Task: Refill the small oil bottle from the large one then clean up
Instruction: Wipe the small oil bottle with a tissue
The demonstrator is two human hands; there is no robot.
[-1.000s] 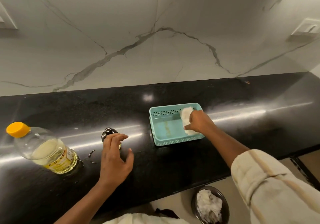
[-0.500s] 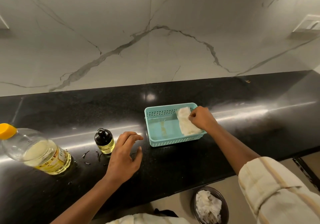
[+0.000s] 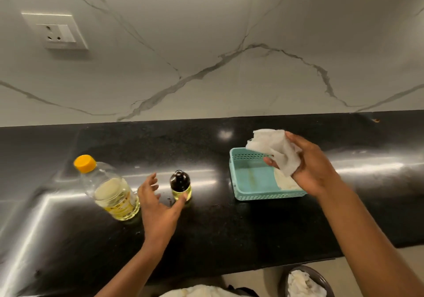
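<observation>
We are lifting tissue [image 3: 278, 151] out of teal basket [image 3: 249, 177], right hand [image 3: 314, 170] now pinching it above rim. Left hand [image 3: 158, 207], spread and empty, is reaching small oil bottle [image 3: 180, 185] beside large bottle [image 3: 110, 191], thumb touching. Wiping is coming next, we are judging.

I see a black bench [image 3: 229, 228] under a veined marble wall [image 3: 206, 44], a socket plate [image 3: 55, 30] far left, and a dark bin [image 3: 321, 276] of crumpled paper near right.

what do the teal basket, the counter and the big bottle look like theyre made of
Basket: looks like moulded plastic, matte teal, rows of small holes in its walls.
Counter: probably polished black stone, speckled, with mirror-like streaks of light.
Big bottle: clear glossy plastic by the look of it, yellow oil showing through, yellow cap.
</observation>
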